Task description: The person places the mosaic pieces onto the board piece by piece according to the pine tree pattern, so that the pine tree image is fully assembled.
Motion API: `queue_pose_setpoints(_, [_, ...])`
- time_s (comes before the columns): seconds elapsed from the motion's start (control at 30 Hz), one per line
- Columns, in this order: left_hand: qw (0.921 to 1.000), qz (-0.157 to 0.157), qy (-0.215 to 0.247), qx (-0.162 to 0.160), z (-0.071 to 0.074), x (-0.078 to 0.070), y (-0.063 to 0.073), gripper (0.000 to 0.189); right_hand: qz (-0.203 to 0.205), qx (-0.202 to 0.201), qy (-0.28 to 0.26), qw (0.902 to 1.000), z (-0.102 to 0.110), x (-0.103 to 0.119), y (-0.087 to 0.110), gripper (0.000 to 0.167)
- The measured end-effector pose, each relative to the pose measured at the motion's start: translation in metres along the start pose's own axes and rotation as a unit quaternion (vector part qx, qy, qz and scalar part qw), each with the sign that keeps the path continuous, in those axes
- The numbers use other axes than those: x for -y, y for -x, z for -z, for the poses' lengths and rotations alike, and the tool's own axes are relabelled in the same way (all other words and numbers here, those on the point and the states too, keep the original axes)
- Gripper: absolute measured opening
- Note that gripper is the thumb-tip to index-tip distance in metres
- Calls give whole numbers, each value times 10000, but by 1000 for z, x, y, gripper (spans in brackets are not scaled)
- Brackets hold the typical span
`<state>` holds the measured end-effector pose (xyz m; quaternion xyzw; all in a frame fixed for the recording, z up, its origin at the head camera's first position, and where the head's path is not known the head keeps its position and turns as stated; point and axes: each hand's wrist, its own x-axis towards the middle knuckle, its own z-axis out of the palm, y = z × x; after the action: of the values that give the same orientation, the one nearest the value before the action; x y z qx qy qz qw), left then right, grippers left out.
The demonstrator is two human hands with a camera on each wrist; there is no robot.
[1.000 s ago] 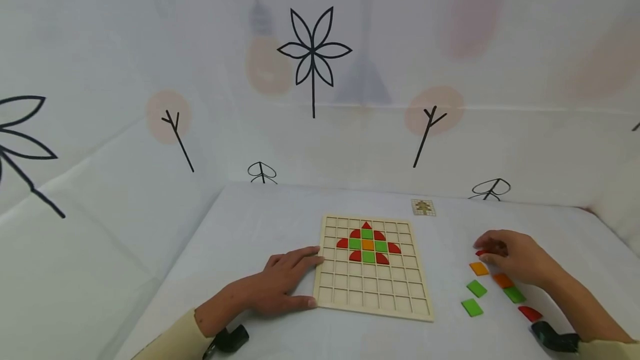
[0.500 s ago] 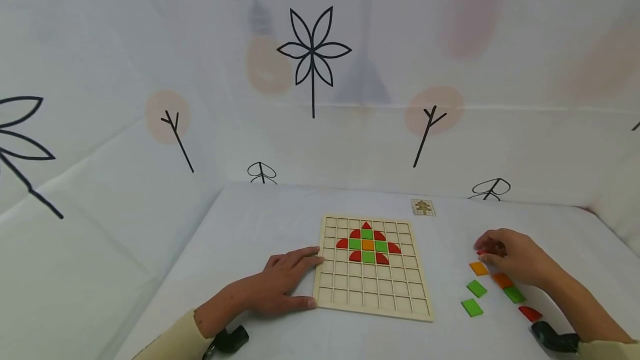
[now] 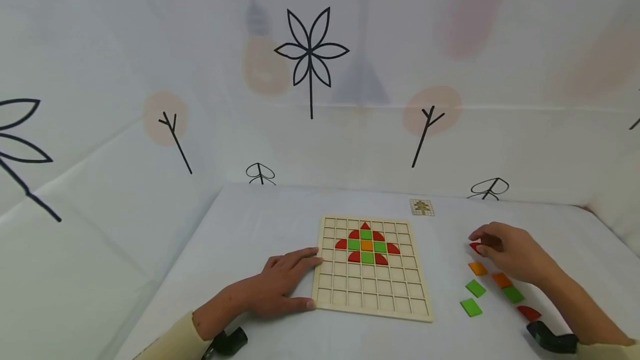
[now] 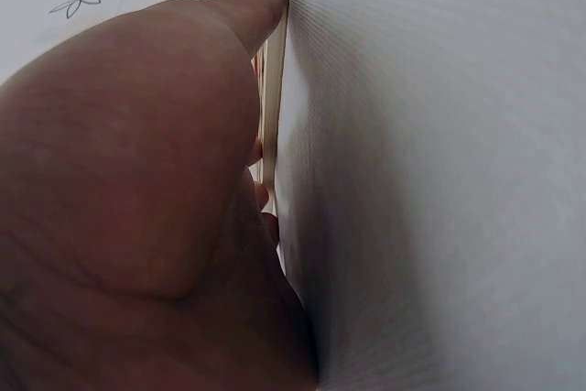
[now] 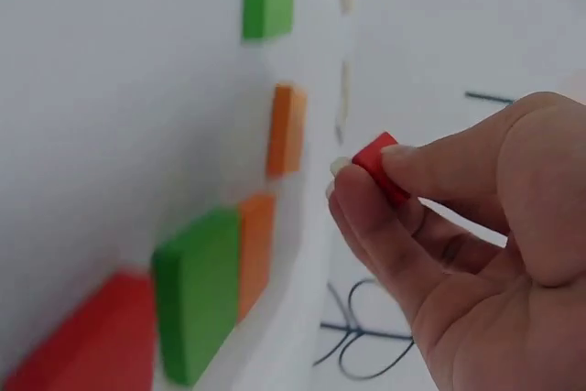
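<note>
My right hand (image 3: 517,253) pinches a small red tile (image 5: 377,158) between thumb and fingertips, raised off the white table in the right wrist view. Part of that tile is covered by the fingers. My left hand (image 3: 280,285) lies with straight fingers along the left edge of a pale wooden grid board (image 3: 345,297), its thumb at the near left corner. On the board's upper half sits a pattern of red rounded pieces, green squares, one orange square (image 3: 367,245) and a red triangle (image 3: 365,226) on top.
Loose tiles lie right of the board: an orange one (image 3: 477,269), a second orange tile (image 3: 502,280) against a green tile (image 3: 513,294), two green squares (image 3: 471,307) and a red rounded piece (image 3: 528,313). A small patterned card (image 3: 422,208) lies behind the board.
My right hand has risen slightly from the table with the red tile pinched in it. The left hand stays at the board's edge.
</note>
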<state>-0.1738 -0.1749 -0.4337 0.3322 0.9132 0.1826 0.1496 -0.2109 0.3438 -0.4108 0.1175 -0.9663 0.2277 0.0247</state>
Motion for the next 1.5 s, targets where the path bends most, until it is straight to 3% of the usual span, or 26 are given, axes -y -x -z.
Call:
queue_pose_setpoints(0.23, [10000, -10, -27, 28, 1, 0, 0, 83, 246, -88, -525, 9983, -6, 33, 1, 14])
queue_pose_setpoints(0.53, [10000, 13, -13, 29, 0, 1, 1, 83, 193, 215, -934, 9952, -23, 73, 4, 5])
queue_pose_setpoints(0.77, [10000, 38, -33, -9, -1, 1, 0, 83, 323, 587, -1591, 9850, -36, 99, 5, 7])
queue_pose_setpoints(0.9, [10000, 52, -49, -4, -1, 1, -1, 84, 525, 677, -1806, 9798, -45, 106, 5, 9])
queue_pose_setpoints(1.27, [10000, -21, -33, -25, -1, 1, -1, 83, 460, 540, -1861, 9800, -67, 115, 2, 12])
queue_pose_setpoints(1.5, [10000, -50, -51, -26, -2, 3, -2, 83, 754, 538, -1789, 9795, -70, 117, 2, 19])
